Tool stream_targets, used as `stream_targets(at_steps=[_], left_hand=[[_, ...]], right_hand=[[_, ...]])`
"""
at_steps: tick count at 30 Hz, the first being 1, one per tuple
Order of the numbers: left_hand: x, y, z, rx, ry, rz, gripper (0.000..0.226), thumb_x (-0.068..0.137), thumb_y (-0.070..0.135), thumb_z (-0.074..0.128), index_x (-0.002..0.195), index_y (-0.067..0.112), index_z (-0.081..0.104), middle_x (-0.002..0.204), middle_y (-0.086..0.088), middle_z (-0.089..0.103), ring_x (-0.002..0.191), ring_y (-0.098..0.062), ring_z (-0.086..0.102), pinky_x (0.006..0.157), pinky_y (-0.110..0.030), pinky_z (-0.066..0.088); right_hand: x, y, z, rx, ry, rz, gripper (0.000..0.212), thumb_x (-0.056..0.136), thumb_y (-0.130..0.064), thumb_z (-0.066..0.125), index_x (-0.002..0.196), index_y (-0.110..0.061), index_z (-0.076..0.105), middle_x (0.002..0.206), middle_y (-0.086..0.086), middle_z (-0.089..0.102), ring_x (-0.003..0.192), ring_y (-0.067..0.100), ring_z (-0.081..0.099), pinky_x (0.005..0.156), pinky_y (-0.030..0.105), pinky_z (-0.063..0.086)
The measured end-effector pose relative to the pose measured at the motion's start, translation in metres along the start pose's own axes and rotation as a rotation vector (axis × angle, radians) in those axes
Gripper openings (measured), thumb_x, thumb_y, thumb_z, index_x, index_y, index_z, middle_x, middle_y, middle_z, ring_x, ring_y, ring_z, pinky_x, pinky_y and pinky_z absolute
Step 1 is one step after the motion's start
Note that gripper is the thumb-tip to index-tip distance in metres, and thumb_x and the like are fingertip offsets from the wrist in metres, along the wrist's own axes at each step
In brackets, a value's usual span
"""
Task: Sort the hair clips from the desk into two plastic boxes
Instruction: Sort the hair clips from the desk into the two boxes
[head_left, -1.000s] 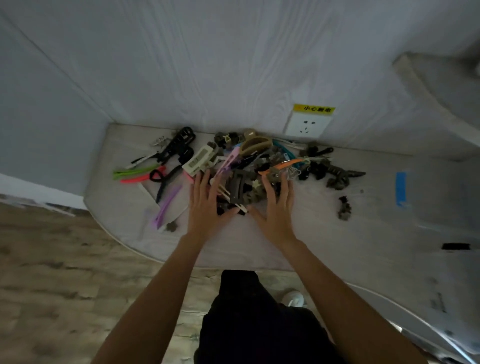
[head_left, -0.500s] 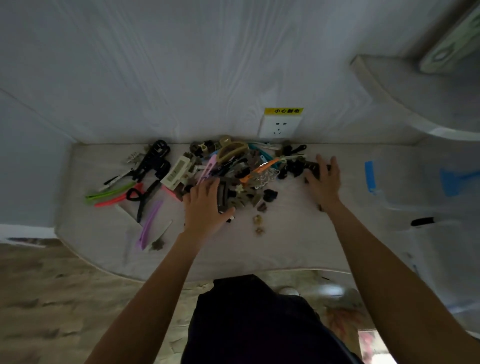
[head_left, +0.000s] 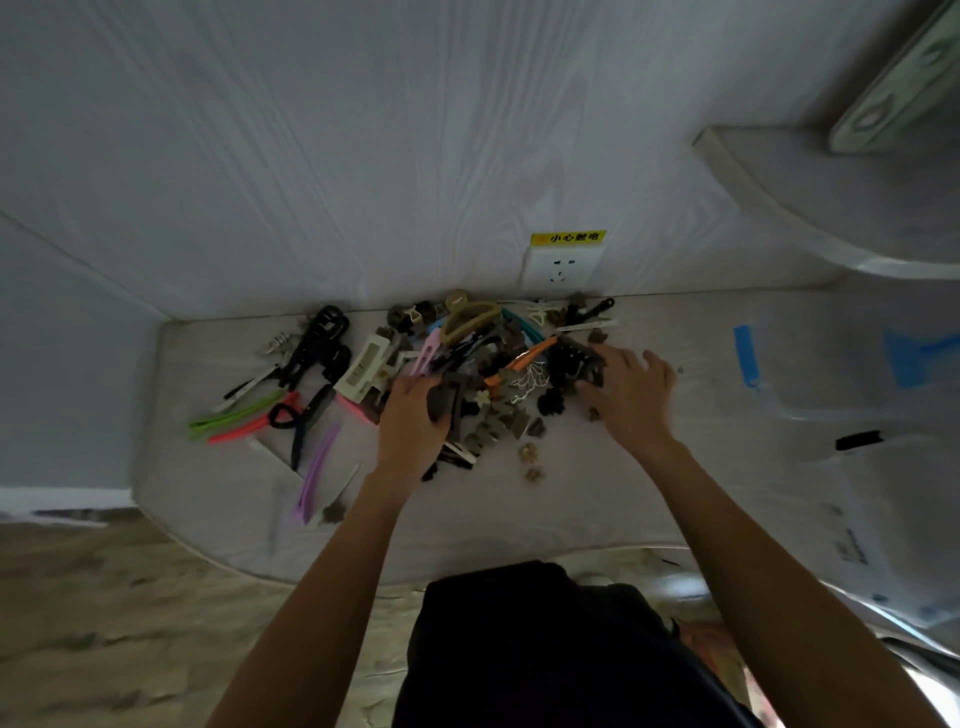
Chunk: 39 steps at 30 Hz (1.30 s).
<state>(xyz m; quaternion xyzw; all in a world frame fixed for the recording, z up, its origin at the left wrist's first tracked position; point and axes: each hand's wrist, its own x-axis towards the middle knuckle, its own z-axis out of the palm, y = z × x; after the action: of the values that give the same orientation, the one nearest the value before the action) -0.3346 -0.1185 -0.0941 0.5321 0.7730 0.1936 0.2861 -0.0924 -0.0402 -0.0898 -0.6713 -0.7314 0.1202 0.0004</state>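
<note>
Dozens of clips (head_left: 467, 374) heaped mid-bench (head_left: 675, 499) by the far wall — left hand (head_left: 410, 421) curls round a brown clip (head_left: 445, 400), right hand (head_left: 631, 389) rakes strays inward, fingers loose. Boxes unseen.

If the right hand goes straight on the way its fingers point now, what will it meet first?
Probably the dark claw clips at the pile's right edge, where the right hand already reaches with fingers aimed up-left. Depth is unclear.

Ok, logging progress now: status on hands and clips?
Left hand grips a dark clip. Right hand on the pile, fingers curled on dark clips. No boxes in view.
</note>
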Motion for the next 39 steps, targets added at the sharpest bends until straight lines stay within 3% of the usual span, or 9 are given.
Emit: stream_targets(at_steps=[7, 11, 16, 20, 23, 27, 31, 34, 39], left_hand=[[-0.011, 0.022, -0.023, -0.254, 0.200, -0.100, 0.015, 0.084, 0.008, 0.058, 0.096, 0.015, 0.063, 0.091, -0.002, 0.059, 0.084, -0.022, 0.056, 0.073, -0.031, 0.041], [-0.018, 0.039, -0.034, -0.730, 0.296, -0.265, 0.020, 0.088, 0.006, 0.054, 0.105, 0.011, 0.062, 0.105, -0.008, 0.063, 0.091, -0.017, 0.059, 0.079, -0.022, 0.047], [-0.021, 0.105, -0.020, -0.963, 0.242, -0.194, 0.015, 0.091, 0.003, 0.051, 0.101, 0.007, 0.062, 0.094, -0.003, 0.066, 0.084, -0.010, 0.065, 0.075, -0.019, 0.053], [-0.013, 0.186, 0.026, -0.718, 0.191, 0.012, 0.014, 0.089, 0.003, 0.055, 0.097, 0.009, 0.064, 0.084, 0.004, 0.066, 0.067, 0.006, 0.063, 0.069, -0.011, 0.051], [-0.004, 0.228, 0.055, -0.482, 0.131, 0.157, 0.012, 0.090, 0.011, 0.056, 0.097, 0.013, 0.065, 0.088, 0.003, 0.066, 0.076, -0.004, 0.062, 0.074, -0.015, 0.050], [0.001, 0.274, 0.099, -0.477, -0.042, 0.195, 0.013, 0.087, 0.011, 0.059, 0.096, 0.015, 0.067, 0.089, 0.001, 0.068, 0.082, -0.014, 0.066, 0.084, -0.035, 0.056], [0.005, 0.304, 0.137, -0.435, -0.080, 0.213, 0.008, 0.079, 0.023, 0.062, 0.084, 0.025, 0.068, 0.081, -0.001, 0.071, 0.077, -0.019, 0.068, 0.078, -0.042, 0.057], [0.008, 0.323, 0.156, -0.118, -0.027, 0.346, 0.015, 0.086, 0.023, 0.058, 0.092, 0.013, 0.066, 0.092, -0.008, 0.069, 0.083, -0.023, 0.065, 0.077, -0.032, 0.052], [0.020, 0.332, 0.173, 0.520, -0.020, 0.522, 0.031, 0.094, 0.033, 0.042, 0.105, 0.009, 0.059, 0.105, -0.012, 0.063, 0.103, -0.030, 0.053, 0.087, -0.036, 0.039]], right_hand=[[-0.022, -0.005, -0.030, 0.530, 0.077, -0.118, 0.047, 0.085, -0.033, 0.063, 0.123, -0.008, 0.050, 0.117, 0.011, 0.059, 0.107, 0.024, 0.054, 0.090, 0.033, 0.042], [-0.036, 0.000, -0.041, 0.893, -0.065, 0.038, 0.040, 0.088, -0.029, 0.060, 0.123, -0.011, 0.054, 0.111, 0.003, 0.059, 0.097, 0.014, 0.057, 0.081, 0.023, 0.047], [-0.053, 0.042, -0.064, 1.190, -0.161, 0.185, 0.030, 0.089, -0.028, 0.058, 0.115, -0.014, 0.061, 0.105, 0.008, 0.066, 0.092, 0.019, 0.064, 0.086, 0.035, 0.052], [-0.063, 0.109, -0.088, 1.277, -0.039, 0.248, 0.019, 0.088, -0.025, 0.059, 0.106, -0.019, 0.063, 0.100, 0.007, 0.067, 0.091, 0.022, 0.065, 0.090, 0.041, 0.052], [-0.066, 0.143, -0.096, 1.273, 0.008, 0.282, 0.019, 0.089, -0.024, 0.058, 0.107, -0.019, 0.062, 0.100, 0.009, 0.067, 0.091, 0.024, 0.065, 0.089, 0.042, 0.053], [-0.061, 0.182, -0.108, 1.324, 0.109, 0.319, 0.028, 0.092, -0.021, 0.054, 0.119, -0.014, 0.055, 0.098, 0.009, 0.063, 0.082, 0.018, 0.064, 0.072, 0.030, 0.056], [-0.045, 0.216, -0.112, 1.302, 0.171, 0.377, 0.031, 0.091, -0.026, 0.056, 0.119, -0.015, 0.051, 0.104, 0.014, 0.060, 0.087, 0.027, 0.064, 0.071, 0.035, 0.057], [-0.034, 0.229, -0.116, 1.273, 0.181, 0.363, 0.032, 0.092, -0.025, 0.054, 0.118, -0.007, 0.051, 0.107, 0.016, 0.059, 0.089, 0.028, 0.064, 0.065, 0.028, 0.058], [-0.014, 0.233, -0.118, 1.043, 0.158, 0.276, 0.032, 0.093, -0.030, 0.052, 0.113, -0.006, 0.053, 0.097, 0.009, 0.059, 0.091, 0.027, 0.063, 0.083, 0.048, 0.055]])
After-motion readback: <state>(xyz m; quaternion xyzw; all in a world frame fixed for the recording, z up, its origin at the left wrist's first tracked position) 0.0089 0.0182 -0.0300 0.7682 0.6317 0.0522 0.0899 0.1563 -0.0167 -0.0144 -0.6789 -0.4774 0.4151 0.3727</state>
